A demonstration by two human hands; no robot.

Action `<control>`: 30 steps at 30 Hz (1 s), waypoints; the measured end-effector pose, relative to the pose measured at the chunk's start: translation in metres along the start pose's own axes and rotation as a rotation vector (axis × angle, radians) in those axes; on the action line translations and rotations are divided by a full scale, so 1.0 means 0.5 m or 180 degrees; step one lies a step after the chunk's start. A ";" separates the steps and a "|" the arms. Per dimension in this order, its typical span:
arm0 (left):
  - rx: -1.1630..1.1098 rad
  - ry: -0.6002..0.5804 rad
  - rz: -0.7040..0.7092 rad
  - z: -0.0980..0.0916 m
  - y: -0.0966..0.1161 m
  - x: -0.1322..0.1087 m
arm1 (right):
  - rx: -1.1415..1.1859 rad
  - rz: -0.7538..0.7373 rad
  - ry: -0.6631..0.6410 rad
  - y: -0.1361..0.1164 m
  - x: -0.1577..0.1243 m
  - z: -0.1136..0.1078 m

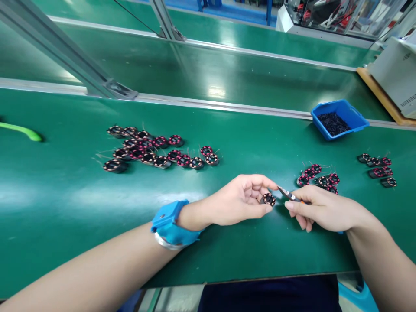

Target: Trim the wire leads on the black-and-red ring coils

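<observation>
My left hand (245, 197), with a blue strap on its wrist, is closed around a small ring-shaped motor stator (268, 199) wound with copper-coloured wire. Its index finger reaches out to the tip of a pair of cutting pliers (290, 195). Those pliers sit in my right hand (320, 208), jaws pointing left, just above and right of the stator; most of their handles are hidden by my fingers. Behind my right hand lies a small group of stators (315, 169) with red and copper windings and thin wire ends sticking out.
A larger cluster of stators (147, 149) spreads over the green table (81, 225) on the left. Several more stators (377, 171) lie far right. A blue bin (357, 123) of small black pieces stands near the back rail. A bright green handle (22, 130) is at the left edge.
</observation>
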State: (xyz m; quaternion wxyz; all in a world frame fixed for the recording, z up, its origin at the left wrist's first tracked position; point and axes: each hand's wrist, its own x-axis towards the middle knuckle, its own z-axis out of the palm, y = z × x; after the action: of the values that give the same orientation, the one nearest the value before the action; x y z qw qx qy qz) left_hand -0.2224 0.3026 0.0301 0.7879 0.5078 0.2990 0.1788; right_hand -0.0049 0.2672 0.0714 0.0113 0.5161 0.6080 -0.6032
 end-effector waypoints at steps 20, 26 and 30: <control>-0.0029 -0.0043 0.0052 0.002 0.000 0.000 | -0.0026 0.0072 0.0092 0.002 -0.002 0.006; -0.0023 -0.0031 0.0059 0.000 -0.002 0.000 | -0.0080 0.0071 0.0126 -0.004 -0.004 0.008; -0.0051 -0.0042 0.0040 -0.001 -0.003 -0.001 | -0.0143 0.0063 0.0136 -0.008 -0.004 0.009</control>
State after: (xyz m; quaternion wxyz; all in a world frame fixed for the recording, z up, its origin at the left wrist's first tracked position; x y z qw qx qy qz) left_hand -0.2232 0.3018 0.0286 0.7927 0.5045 0.2892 0.1828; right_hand -0.0093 0.2635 0.0743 0.0158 0.5344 0.6164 -0.5781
